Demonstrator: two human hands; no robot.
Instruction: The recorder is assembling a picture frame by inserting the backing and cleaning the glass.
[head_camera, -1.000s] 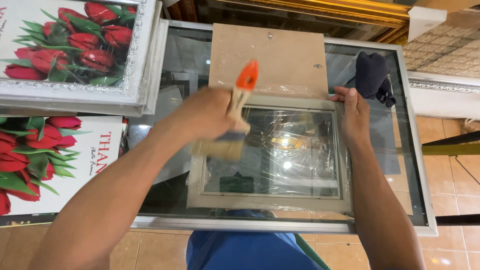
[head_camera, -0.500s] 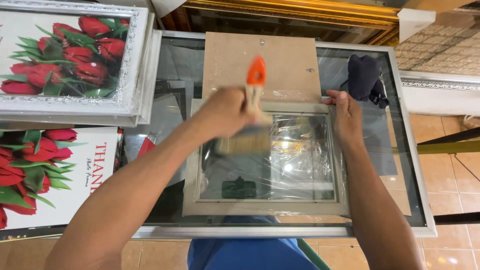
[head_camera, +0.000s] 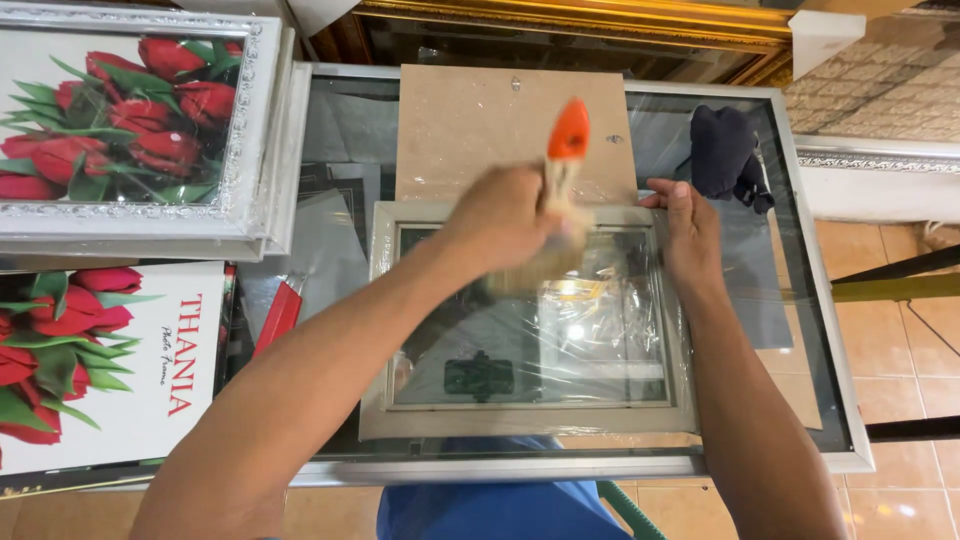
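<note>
Brush on framed glass, mid worktop.

Pale picture frame (head_camera: 528, 420) flat near front edge of glass worktop (head_camera: 820, 330), pane glaring. Brush (head_camera: 556, 215) with orange-tipped handle over pane's upper part, bristles blurred; left hand (head_camera: 505, 215), grip clamped round handle. Right hand (head_camera: 688, 238) flat on frame's right rail, fingers together. Brown backing board (head_camera: 480, 125) just behind frame toward back edge. Dark cloth (head_camera: 725, 150) at back right corner. Tulip pictures (head_camera: 130, 120) along left edge.

Orange-tipped, pale-bristled brush (head_camera: 560, 190) noted at centre. Pale grey-beige rectangular frame (head_camera: 520, 420) below it. Red tulips, green leaves seen on silver-framed picture (head_camera: 130, 120) at ten o'clock. Black cloth (head_camera: 725, 150) at two o'clock.
</note>
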